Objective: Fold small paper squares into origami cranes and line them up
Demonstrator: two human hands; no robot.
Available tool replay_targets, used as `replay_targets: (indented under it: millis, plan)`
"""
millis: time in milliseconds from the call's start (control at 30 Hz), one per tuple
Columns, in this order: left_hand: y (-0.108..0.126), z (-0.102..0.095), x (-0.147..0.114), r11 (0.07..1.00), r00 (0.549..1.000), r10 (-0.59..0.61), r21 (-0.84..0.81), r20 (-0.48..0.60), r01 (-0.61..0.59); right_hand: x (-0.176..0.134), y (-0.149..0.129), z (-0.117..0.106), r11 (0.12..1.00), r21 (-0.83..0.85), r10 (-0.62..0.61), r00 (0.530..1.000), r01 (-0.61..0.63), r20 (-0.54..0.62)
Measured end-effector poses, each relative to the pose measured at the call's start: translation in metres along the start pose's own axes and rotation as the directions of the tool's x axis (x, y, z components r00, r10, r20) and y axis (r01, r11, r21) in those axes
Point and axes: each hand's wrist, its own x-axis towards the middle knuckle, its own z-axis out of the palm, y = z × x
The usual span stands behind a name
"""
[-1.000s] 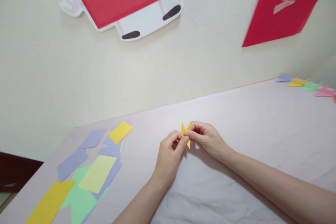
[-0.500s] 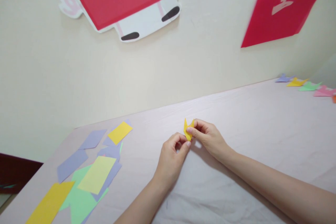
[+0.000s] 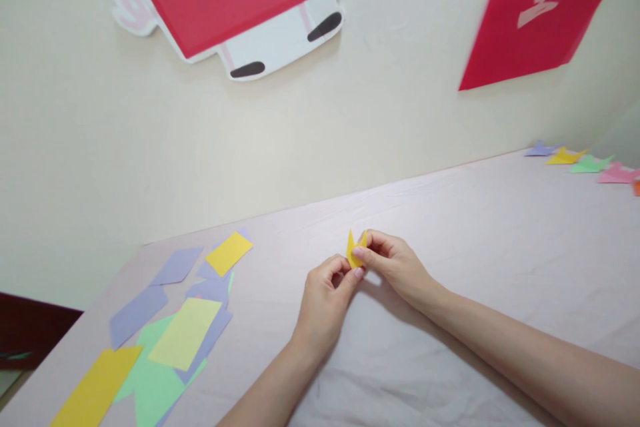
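Observation:
A small piece of folded yellow paper (image 3: 351, 255) with two upright points is held above the cloth-covered table, between both hands. My left hand (image 3: 327, 297) pinches its lower end between thumb and fingers. Thumb and forefinger of my right hand (image 3: 397, 263) grip its right side. The fingertips cover the middle and the bottom of the paper, so its full shape is partly hidden.
Loose sheets lie at the left: a yellow sheet (image 3: 97, 387), a pale yellow one (image 3: 186, 333), green paper (image 3: 155, 383) and purple paper (image 3: 137, 313). Several folded paper figures, among them a green one (image 3: 591, 164), line the far right edge. A wall (image 3: 300, 133) rises behind.
The folded yellow paper has shifted slightly left and down, its two points now more upright. Both hands keep their pinch, the right one moving slightly left with the paper.

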Motion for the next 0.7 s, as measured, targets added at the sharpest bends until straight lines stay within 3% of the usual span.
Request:
replay_targets:
  millis: [200,400,700]
  plan:
    - [-0.001,0.001,0.000,0.998,1.000,0.000,0.067,-0.003,0.000,0.001,-0.004,0.001,0.996,0.088,-0.004,0.999,0.000,0.045]
    - [0.003,0.002,0.000,0.961,0.996,0.087,0.262,0.030,-0.092,0.003,-0.001,-0.003,0.995,0.094,-0.013,0.999,0.017,-0.035]
    - [0.013,0.003,-0.003,0.973,0.994,0.112,0.204,-0.002,-0.109,0.003,0.000,-0.003,0.992,0.129,0.021,1.000,-0.018,-0.020]
